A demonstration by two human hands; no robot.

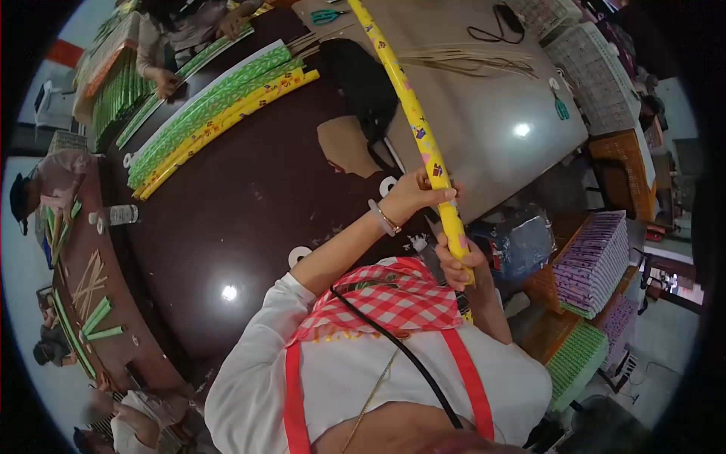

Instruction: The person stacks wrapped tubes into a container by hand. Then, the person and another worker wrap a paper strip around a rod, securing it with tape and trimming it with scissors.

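1. left hand [412, 198] pinches the yellow roll [416, 117], thumb across the top.
2. right hand [454, 263] curls around the roll's near end, just behind the left hand.
3. roll runs forward from both hands, over the gray table [484, 144].
4. white ring [383, 186] sits just beside left hand; green rolls [219, 106] lie well apart, farther left.

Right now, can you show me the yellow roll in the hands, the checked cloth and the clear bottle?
Yellow roll [417, 125]: head view, middle of its length.
Checked cloth [416, 304]: head view, its checked front.
Clear bottle [122, 216]: head view, its side.
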